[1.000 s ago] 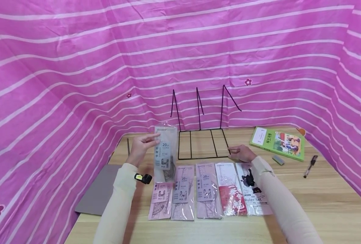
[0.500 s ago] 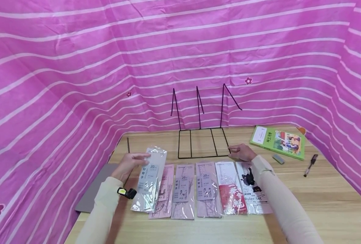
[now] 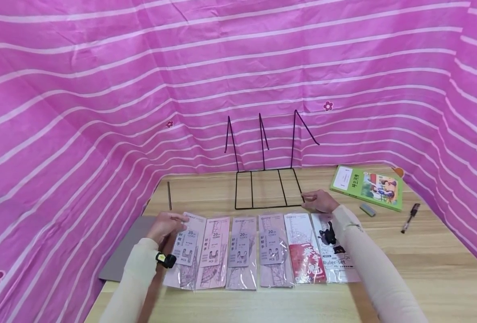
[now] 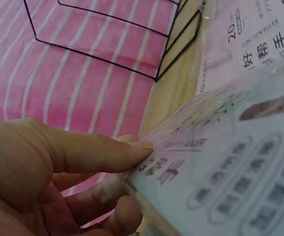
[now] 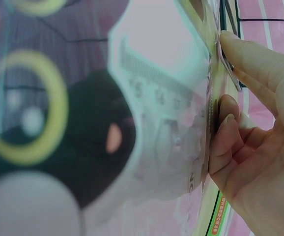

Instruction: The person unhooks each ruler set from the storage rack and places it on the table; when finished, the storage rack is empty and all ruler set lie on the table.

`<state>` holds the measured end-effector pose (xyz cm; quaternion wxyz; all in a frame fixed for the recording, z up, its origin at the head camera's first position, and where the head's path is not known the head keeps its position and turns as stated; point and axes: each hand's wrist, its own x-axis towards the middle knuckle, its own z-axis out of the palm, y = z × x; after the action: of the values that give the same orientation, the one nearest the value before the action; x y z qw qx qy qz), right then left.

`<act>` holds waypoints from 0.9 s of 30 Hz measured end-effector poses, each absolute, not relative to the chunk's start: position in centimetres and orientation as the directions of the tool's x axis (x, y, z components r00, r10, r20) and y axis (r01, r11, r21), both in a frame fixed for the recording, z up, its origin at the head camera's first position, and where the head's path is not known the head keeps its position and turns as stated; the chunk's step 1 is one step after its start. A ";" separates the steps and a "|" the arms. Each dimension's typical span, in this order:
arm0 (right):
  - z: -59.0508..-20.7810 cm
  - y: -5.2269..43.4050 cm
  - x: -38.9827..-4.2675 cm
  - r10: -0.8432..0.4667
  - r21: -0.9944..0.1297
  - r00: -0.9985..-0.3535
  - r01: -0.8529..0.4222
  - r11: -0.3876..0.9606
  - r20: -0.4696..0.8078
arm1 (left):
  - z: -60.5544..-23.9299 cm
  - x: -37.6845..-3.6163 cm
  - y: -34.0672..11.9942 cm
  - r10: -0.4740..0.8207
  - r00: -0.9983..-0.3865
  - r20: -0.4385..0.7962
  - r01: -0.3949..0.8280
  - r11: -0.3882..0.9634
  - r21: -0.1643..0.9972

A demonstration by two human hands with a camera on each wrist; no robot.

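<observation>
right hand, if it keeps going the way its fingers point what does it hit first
The right hand points leftward along the table, its fingertips at the black wire book stand's front right corner. It would likely meet that base wire first, though the head view leaves height unclear.

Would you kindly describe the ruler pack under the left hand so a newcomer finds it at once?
On the wooden table, in front of the black wire rack, six flat packs lie in a row. Take the leftmost ruler pack, its top pinched by the left hand. It alone borders the grey board.

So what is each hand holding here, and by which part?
Left hand pinches the leftmost ruler pack by its top edge. Right hand holds the cat ruler pack by its top edge.
</observation>
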<state>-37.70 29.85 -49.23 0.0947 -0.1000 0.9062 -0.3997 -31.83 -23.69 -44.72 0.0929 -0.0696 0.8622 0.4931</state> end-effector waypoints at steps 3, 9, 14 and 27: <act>-49.1 29.8 -37.6 -0.254 -0.759 -0.961 -0.085 0.645 -0.108 | -44.8 -31.9 -23.6 -0.042 -0.974 -0.223 -0.212 0.519 0.828; -49.2 29.7 -37.6 -0.246 -0.764 -0.964 -0.085 0.640 -0.098 | -45.3 -31.8 -23.7 -0.060 -0.979 -0.195 -0.193 0.583 0.789; -49.5 29.7 -37.8 -0.244 -0.758 -0.966 -0.097 0.645 -0.084 | -45.7 -31.7 -23.7 -0.028 -0.991 -0.129 -0.112 0.691 0.714; -49.6 29.7 -37.9 -0.249 -0.748 -0.965 -0.111 0.655 -0.075 | -45.9 -31.2 -22.4 -0.029 -0.999 -0.034 -0.041 0.906 0.421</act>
<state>-37.87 29.69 -49.62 0.0859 -0.0995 0.9055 -0.4035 -31.21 -22.43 -45.90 0.0135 -0.0181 0.9761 0.2161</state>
